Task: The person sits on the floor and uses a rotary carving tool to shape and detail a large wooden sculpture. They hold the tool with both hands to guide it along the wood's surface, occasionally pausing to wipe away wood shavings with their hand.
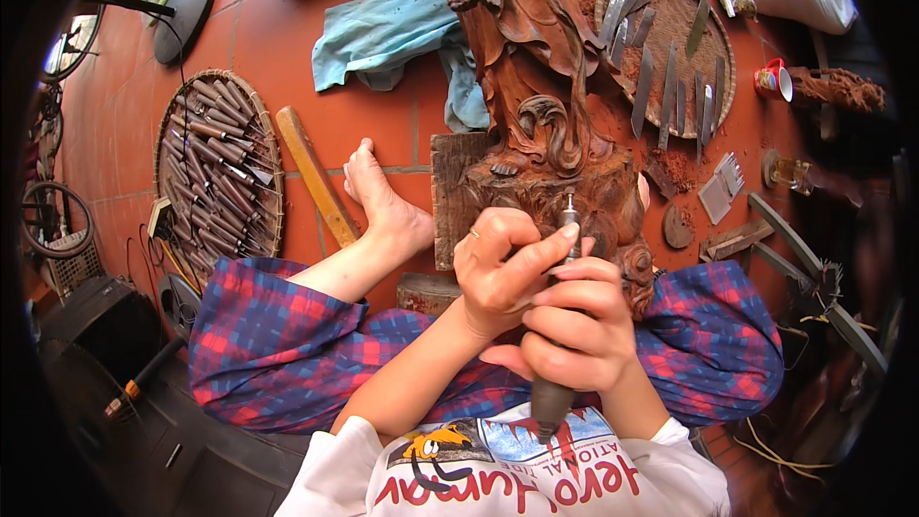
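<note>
A dark rotary handpiece (pixel 551 402) with a metal chuck and slim bit is in both my hands, its tip pointing away from me. My right hand (pixel 584 325) wraps its grey body. At the front end, the thumb and fingers of my left hand (pixel 500 263) close around the collar. Just beyond the bit stands the base of a reddish-brown wood carving (pixel 565 168), with scrollwork and draped folds rising toward the far side. Whether the bit touches the wood I cannot tell. A rough wooden block (pixel 455 187) sits against the carving's left side.
Many wooden-handled carving tools fill a round basket (pixel 276 182) at left, beside a yellow wooden mallet (pixel 316 177). Flat metal blades lie on a woven tray (pixel 718 48) at far right. A blue cloth (pixel 383 33), a red cup (pixel 769 82) and a brush (pixel 720 190) rest on the tiles.
</note>
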`<state>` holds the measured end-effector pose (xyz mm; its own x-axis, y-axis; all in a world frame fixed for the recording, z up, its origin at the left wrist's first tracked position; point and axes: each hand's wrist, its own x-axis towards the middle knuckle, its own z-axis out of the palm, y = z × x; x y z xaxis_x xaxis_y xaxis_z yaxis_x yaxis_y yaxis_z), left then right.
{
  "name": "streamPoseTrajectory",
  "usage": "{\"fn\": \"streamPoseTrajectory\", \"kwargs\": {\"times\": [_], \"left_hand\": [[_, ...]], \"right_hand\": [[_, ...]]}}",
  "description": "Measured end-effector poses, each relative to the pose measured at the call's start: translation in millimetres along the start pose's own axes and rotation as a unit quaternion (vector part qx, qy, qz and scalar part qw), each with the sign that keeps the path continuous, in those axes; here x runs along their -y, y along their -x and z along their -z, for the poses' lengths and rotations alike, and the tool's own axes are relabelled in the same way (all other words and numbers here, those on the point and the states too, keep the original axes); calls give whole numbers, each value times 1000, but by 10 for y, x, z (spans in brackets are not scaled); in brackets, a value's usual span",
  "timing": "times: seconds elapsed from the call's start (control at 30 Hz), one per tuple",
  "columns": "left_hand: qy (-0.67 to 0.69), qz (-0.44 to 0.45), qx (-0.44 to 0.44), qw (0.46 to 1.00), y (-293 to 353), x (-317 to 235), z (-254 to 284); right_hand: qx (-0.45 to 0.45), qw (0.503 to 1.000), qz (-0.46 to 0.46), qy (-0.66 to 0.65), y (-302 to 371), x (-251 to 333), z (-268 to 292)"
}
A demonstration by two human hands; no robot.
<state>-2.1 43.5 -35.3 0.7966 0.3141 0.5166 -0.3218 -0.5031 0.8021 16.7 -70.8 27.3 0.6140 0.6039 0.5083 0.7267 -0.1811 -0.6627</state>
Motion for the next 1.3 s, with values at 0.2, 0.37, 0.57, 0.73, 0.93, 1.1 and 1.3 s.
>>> {"fn": "streamPoseTrajectory", "kwargs": {"times": [0.2,0.37,0.57,0.73,0.93,1.1,1.3], "left_hand": [[31,-61,33,997,-81,-23,37],[1,-22,48,999,-3,-66,-50],[-36,42,74,996,-5,-157,-77],[-41,63,89,993,-4,-198,-99],[-43,70,79,993,-9,-168,-97],[-44,73,69,994,-43,-134,-74],[-37,73,58,995,-81,-84,-77]], "right_hand": [[-42,987,-147,40,268,-49,305],[-25,979,-202,4,277,-164,473],[-20,968,-248,-18,227,-273,546],[-16,968,-251,-15,196,-326,579],[-1,968,-249,-11,153,-356,572],[-1,970,-244,-20,117,-379,525],[3,972,-234,-9,48,-401,485]]}}
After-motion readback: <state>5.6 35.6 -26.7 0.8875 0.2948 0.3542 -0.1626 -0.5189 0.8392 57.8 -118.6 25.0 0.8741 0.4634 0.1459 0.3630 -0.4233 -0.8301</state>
